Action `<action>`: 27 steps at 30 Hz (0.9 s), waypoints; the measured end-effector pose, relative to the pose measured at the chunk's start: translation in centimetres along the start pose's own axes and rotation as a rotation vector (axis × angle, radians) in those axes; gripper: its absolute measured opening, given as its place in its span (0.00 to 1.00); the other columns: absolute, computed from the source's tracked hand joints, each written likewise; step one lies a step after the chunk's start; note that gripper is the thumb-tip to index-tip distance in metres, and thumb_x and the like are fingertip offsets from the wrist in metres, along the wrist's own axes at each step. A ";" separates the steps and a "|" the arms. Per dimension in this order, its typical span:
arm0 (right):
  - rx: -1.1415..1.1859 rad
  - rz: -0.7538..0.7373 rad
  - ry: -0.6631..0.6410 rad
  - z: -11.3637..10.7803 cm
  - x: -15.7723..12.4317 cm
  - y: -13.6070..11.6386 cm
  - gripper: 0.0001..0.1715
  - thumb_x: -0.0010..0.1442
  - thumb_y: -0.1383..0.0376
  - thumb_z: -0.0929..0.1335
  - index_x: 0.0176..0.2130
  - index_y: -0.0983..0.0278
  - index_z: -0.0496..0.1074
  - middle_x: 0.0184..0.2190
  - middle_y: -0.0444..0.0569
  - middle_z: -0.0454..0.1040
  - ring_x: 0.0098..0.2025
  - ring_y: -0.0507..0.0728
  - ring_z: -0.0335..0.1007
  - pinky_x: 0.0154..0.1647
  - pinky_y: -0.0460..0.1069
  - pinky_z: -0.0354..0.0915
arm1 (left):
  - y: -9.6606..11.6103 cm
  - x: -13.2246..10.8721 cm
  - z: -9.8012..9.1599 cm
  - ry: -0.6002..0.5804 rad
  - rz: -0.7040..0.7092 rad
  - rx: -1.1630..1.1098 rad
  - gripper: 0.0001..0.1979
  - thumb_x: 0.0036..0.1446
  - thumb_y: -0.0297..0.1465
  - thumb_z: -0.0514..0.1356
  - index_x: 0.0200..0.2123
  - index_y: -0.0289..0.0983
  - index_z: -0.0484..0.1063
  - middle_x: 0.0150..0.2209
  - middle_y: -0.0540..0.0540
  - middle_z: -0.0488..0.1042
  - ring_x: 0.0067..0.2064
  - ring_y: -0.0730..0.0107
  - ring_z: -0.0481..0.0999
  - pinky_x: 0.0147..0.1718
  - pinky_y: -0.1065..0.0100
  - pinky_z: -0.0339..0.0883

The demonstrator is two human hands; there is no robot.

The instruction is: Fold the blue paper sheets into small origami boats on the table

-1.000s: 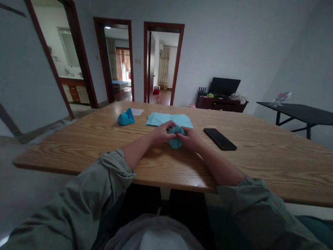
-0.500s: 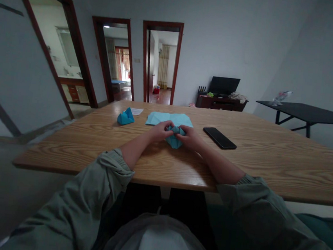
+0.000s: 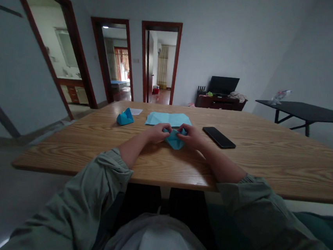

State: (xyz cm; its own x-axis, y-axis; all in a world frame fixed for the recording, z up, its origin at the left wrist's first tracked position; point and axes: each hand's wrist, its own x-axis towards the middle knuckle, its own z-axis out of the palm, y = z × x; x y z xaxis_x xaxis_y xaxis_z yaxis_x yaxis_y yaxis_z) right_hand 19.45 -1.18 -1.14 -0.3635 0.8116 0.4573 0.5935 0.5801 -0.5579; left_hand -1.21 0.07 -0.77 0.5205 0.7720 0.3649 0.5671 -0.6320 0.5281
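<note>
Between my hands is a small folded piece of light blue paper (image 3: 175,140), its lower part spread to a point toward me. My left hand (image 3: 159,132) grips its left edge, thumb on top and fingers curled behind. At its right edge my right hand (image 3: 191,136) pinches the paper the same way. The fingertips behind the paper are partly hidden. Just beyond my hands lies a flat light blue sheet of paper (image 3: 167,118) with crease lines. To the left stands a darker blue folded paper shape (image 3: 125,117) with raised points.
A black phone (image 3: 218,137) lies right of my hands on the wooden table (image 3: 93,149). A small white printed slip (image 3: 135,112) is behind the darker blue shape. Farther off are a black table (image 3: 309,111) at right and a TV (image 3: 223,85) on a cabinet.
My hands have moved slightly apart, and the folded paper between them looks wider and flatter, its upper bulge lowered. The view has shifted very slightly.
</note>
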 end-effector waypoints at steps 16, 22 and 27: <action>0.067 0.025 -0.215 -2.2 -0.1 1.1 0.14 0.50 0.61 0.70 0.37 0.65 0.76 0.35 0.49 0.76 0.35 0.54 0.68 0.37 0.49 0.63 | -1.0 -0.3 -1.3 -0.058 -0.106 0.058 0.15 0.47 0.30 0.53 0.38 0.36 0.74 0.29 0.50 0.70 0.31 0.69 0.68 0.32 0.71 0.62; 0.026 0.059 -0.275 -3.4 -0.2 1.2 0.17 0.50 0.70 0.67 0.40 0.62 0.78 0.37 0.48 0.77 0.37 0.56 0.69 0.40 0.49 0.63 | -1.5 -0.4 -1.8 -0.077 -0.154 0.065 0.14 0.49 0.31 0.53 0.38 0.37 0.74 0.33 0.49 0.73 0.34 0.69 0.70 0.34 0.72 0.63; -0.007 0.076 -0.297 -3.7 -0.2 1.7 0.21 0.48 0.71 0.66 0.42 0.61 0.78 0.33 0.47 0.77 0.33 0.55 0.68 0.35 0.48 0.62 | -2.0 -0.3 -1.8 -0.074 -0.157 0.060 0.14 0.50 0.31 0.53 0.38 0.36 0.75 0.33 0.48 0.74 0.35 0.69 0.71 0.34 0.71 0.64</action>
State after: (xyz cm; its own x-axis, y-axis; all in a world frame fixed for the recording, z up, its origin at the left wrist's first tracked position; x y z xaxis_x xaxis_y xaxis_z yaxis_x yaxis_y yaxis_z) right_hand 23.19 -0.65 0.40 -0.5115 0.8378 0.1909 0.6317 0.5172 -0.5775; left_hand -3.70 1.20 -0.54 0.4668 0.8558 0.2228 0.6809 -0.5085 0.5271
